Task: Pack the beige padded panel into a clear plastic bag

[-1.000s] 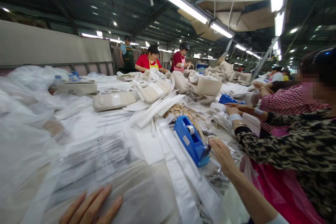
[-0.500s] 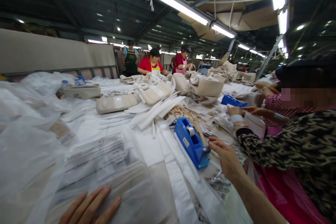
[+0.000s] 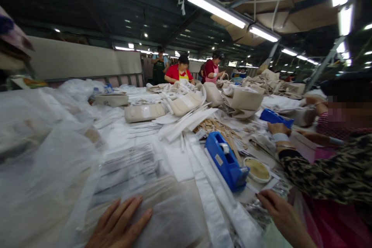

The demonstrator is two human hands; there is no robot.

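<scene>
The left hand [image 3: 122, 221] is lying open, palm down, on a cloudy plastic bag [image 3: 171, 211], its wrist being cut off by the bottom edge. The bag is covering something beige whose outline the plastic is blurring, and its dark print is appearing too smeared to read. The right hand [image 3: 280, 211] is hovering near the front end of a blue tape dispenser [image 3: 223, 162], thumb and fingers sitting close together. A thin pale strip [image 3: 251, 188] is stretching between them; whether the fingers are gripping it, I cannot tell. Beyond, a round dish [image 3: 257, 169] is showing an unclear yellowish inside. Brown paper pieces [image 3: 215, 126] are lying partly hidden behind the dispenser; a co-worker's patterned sleeve [image 3: 325, 172] is running off the right edge.
</scene>
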